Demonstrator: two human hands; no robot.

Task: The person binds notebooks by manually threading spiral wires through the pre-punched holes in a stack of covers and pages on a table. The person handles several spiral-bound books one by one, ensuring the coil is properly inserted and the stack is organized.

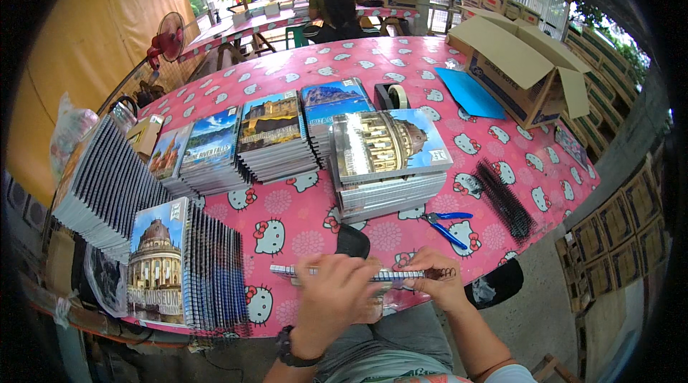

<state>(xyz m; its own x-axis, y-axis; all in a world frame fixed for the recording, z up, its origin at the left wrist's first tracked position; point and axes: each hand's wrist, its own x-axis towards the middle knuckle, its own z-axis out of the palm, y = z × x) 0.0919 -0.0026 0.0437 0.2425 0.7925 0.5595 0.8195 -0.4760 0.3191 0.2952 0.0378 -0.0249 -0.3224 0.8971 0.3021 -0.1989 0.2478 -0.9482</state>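
Note:
Close to my body I hold a notebook (398, 275) on edge, its punched spine facing up. My left hand (337, 290), with a dark watch on the wrist, bends over the spine and grips it, a little blurred. At the notebook's right end my right hand (438, 281) pinches a dark spiral coil (448, 273), whose loops stick out past the corner. Just beyond lie blue-handled cutting pliers (448, 228). A stack of notebooks (390, 145) with a domed-building cover stands in front of my hands.
Bound notebooks (158, 261) stand in rows at the left; more cover stacks (276, 132) sit behind. Loose black coils (504, 200) lie right. Farther back are a tape dispenser (391, 96), blue sheet (469, 93) and open carton (523, 60). Another person (335, 3) sits beyond the pink table (301, 240).

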